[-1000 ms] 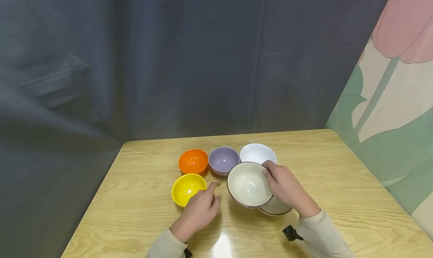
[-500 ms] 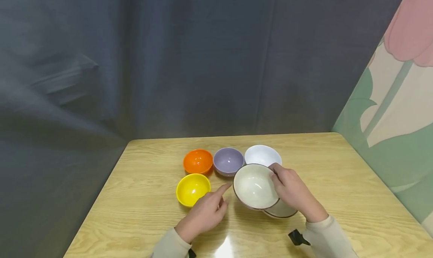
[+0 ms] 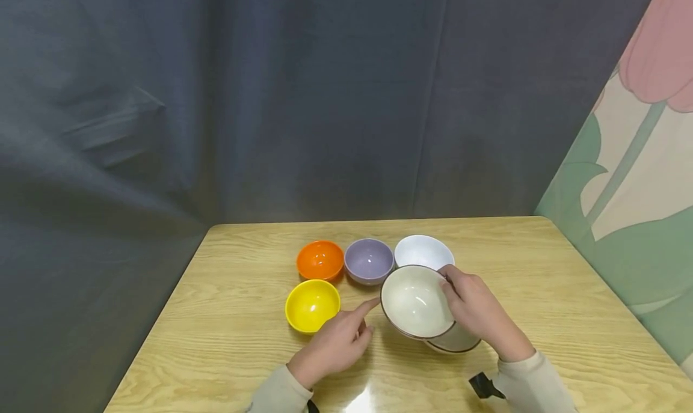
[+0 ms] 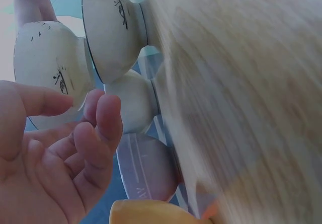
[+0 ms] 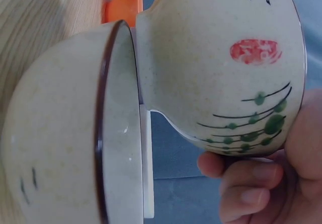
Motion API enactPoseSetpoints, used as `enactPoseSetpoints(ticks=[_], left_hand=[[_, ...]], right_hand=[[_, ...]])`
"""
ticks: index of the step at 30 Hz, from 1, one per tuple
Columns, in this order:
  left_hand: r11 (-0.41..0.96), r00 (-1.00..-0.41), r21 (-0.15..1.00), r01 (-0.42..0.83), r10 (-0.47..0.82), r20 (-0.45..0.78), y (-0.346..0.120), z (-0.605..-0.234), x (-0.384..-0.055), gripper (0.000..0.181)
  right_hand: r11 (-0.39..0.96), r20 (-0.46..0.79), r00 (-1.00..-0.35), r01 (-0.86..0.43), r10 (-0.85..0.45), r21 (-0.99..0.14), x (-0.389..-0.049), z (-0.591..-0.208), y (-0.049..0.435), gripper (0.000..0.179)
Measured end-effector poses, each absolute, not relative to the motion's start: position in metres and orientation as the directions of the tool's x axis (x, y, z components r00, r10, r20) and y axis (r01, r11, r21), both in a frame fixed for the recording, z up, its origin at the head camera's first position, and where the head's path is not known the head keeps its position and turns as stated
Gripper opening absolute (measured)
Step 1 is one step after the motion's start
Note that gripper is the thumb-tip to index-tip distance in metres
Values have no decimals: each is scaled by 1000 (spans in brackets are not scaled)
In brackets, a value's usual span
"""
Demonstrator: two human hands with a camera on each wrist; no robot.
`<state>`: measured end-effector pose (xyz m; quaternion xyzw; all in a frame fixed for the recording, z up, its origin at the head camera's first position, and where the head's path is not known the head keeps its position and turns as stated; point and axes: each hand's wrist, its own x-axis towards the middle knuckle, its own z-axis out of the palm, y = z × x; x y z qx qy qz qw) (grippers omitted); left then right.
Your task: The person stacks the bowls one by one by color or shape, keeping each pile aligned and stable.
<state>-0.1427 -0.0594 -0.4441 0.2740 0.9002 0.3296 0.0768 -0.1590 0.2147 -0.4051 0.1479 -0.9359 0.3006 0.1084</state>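
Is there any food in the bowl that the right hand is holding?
No, it's empty: in the head view, the held bowl shows only its bare, shiny inside.

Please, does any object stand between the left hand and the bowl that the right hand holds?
Nothing visible stands between the left hand and the held bowl; I cannot tell whether they touch. The yellow bowl is beside the hand, and the other brown-rimmed bowl sits lower.

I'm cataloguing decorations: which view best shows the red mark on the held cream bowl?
The right wrist view: the red mark faces the camera, uncovered. The head view shows inside the cream bowl, the left wrist view a side with black markings; neither shows the mark.
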Motion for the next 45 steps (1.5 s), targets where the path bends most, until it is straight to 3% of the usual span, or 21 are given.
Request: enactPoseSetpoints(ticks=[45], left_hand=[[629,-810,615,476,586,27,-40,-451,-145,55]], right_hand=[[779,241,-957,-274,-162,-564,-151,-410,236,18]])
